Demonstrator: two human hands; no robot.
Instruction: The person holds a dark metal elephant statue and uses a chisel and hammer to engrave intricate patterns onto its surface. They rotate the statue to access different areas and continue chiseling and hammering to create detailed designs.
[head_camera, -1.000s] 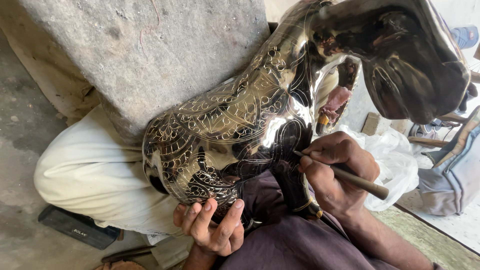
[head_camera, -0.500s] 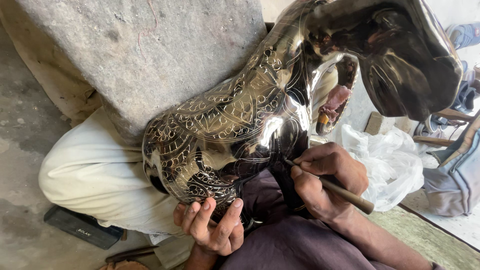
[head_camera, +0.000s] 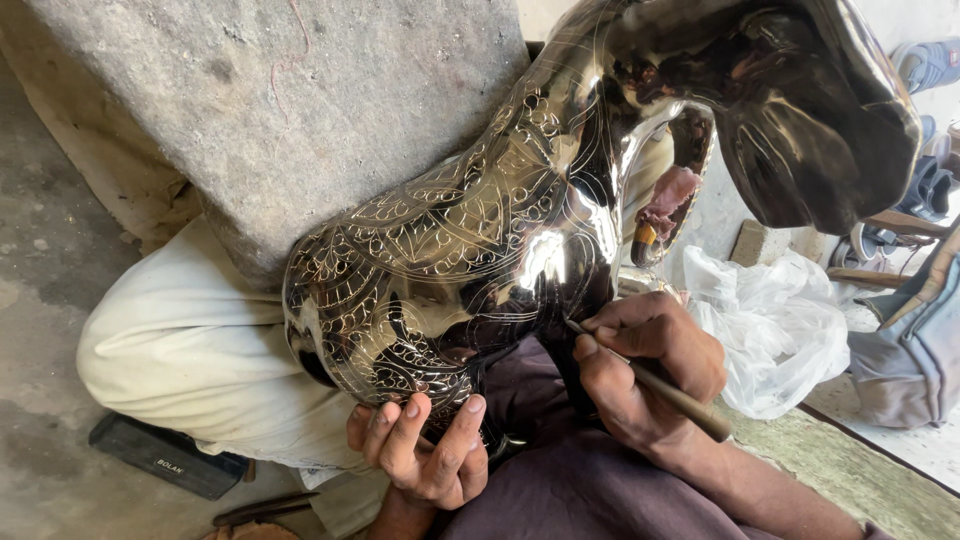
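A large shiny black metal vessel (head_camera: 470, 250) with fine engraved leaf and scroll patterns lies tilted across my lap. My left hand (head_camera: 425, 450) cups its rounded bottom from below, fingers spread against the metal. My right hand (head_camera: 645, 370) grips a thin wooden-handled engraving tool (head_camera: 675, 395) like a pen, its tip touching the vessel's side near the lower middle. The vessel's wide flared mouth (head_camera: 800, 110) points to the upper right.
A rough grey stone block (head_camera: 270, 110) stands behind the vessel. My knee in white cloth (head_camera: 190, 350) is at the left. A black flat case (head_camera: 165, 457) lies on the floor, a white plastic bag (head_camera: 775, 330) at right, sandals (head_camera: 925, 65) farther off.
My right hand and the tool have shifted slightly left and down along the vessel's side. The left hand stays under the bottom.
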